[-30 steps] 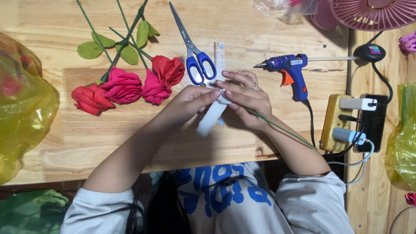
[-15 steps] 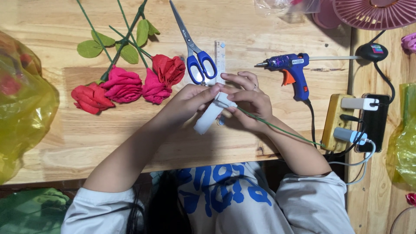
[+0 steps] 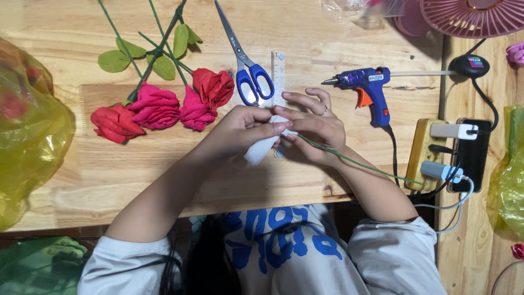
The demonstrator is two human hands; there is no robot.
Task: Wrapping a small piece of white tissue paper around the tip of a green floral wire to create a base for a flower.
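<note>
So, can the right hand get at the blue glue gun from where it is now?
Probably yes. The blue glue gun lies just beyond the right hand with only bare table between them. But the right hand holds a green wire stem, which it would have to release first.

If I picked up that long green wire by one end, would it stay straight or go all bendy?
The green wire is thin and long, already bowing a little past the right hand, so it would probably droop or wobble. It looks very light. Being round and slim, it might roll on the wooden table.
</note>
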